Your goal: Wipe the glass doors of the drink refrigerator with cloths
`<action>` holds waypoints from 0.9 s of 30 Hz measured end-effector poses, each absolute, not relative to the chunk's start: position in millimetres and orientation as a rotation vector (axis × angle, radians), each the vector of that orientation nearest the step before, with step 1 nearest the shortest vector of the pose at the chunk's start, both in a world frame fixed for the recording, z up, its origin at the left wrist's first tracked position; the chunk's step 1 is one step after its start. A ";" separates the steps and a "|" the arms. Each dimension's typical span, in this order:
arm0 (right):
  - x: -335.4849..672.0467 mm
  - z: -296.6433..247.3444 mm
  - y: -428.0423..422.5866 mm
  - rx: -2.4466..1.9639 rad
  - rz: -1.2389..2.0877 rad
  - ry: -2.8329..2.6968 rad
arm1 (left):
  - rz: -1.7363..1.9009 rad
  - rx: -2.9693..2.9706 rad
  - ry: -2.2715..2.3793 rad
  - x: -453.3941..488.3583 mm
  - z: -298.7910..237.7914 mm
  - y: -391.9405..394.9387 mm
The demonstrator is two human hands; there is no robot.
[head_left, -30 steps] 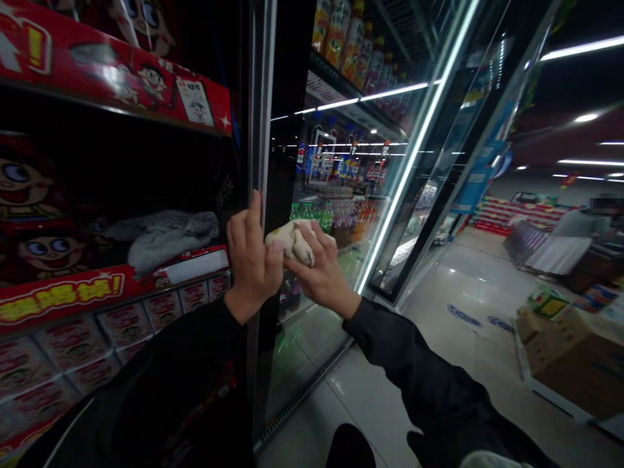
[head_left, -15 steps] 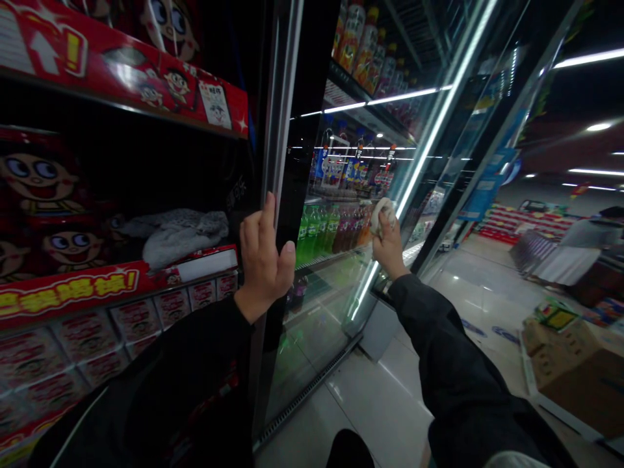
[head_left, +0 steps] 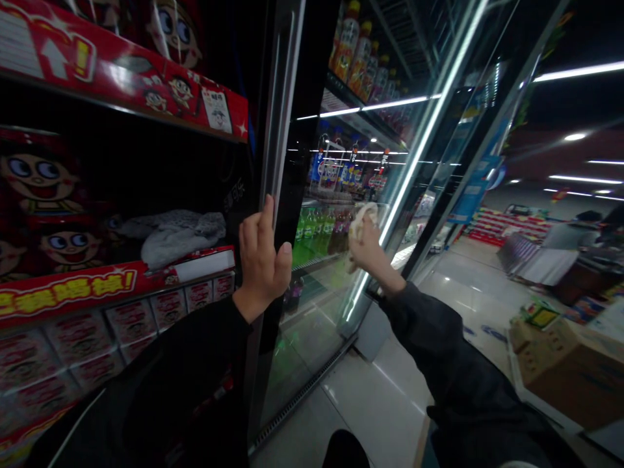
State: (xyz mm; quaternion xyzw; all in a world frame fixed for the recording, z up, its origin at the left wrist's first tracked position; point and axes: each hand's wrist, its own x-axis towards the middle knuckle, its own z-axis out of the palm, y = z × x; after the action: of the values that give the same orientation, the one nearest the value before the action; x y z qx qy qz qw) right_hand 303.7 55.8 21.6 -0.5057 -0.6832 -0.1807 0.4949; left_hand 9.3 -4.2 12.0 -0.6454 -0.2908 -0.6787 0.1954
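My left hand (head_left: 262,257) rests against the dark frame edge (head_left: 280,162) of a drinks cooler, fingers up and held together, thumb apart. My right hand (head_left: 366,247) is closed on a pale cloth (head_left: 361,218) and presses it against the cooler's glass door (head_left: 336,273). Behind the glass stand rows of green and dark bottles (head_left: 319,227), with orange bottles (head_left: 358,62) on the shelf above.
At the left, red shelves (head_left: 117,84) carry cartoon-printed boxes, and a grey cloth (head_left: 168,234) lies on one shelf. Cardboard boxes (head_left: 560,364) sit on the floor at the right. A person (head_left: 560,244) stands far down the aisle. The tiled floor (head_left: 390,403) runs along the coolers.
My right hand carried the cloth from beside my left hand out to the right across the glass, then slightly back left. My left hand stayed on the frame.
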 end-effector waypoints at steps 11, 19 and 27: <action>170.5 -15.7 -38.0 -0.752 -0.780 -2.037 | -1.948 -1.783 -0.879 8.1 10.3 -0.5; 264.5 -26.5 49.8 -0.714 -0.868 -1.896 | -1.942 -1.771 -0.813 10.0 11.7 0.3; 347.6 -34.7 99.3 -1.156 -0.540 -1.531 | -1.926 -1.788 -0.858 8.9 11.4 0.4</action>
State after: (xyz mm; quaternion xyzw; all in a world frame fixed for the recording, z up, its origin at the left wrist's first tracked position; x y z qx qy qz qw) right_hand 347.6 99.3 -34.7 -0.4871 -0.6449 -0.2275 0.5433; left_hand 8.9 0.4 11.4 -0.6352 -0.3048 -0.6844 0.1874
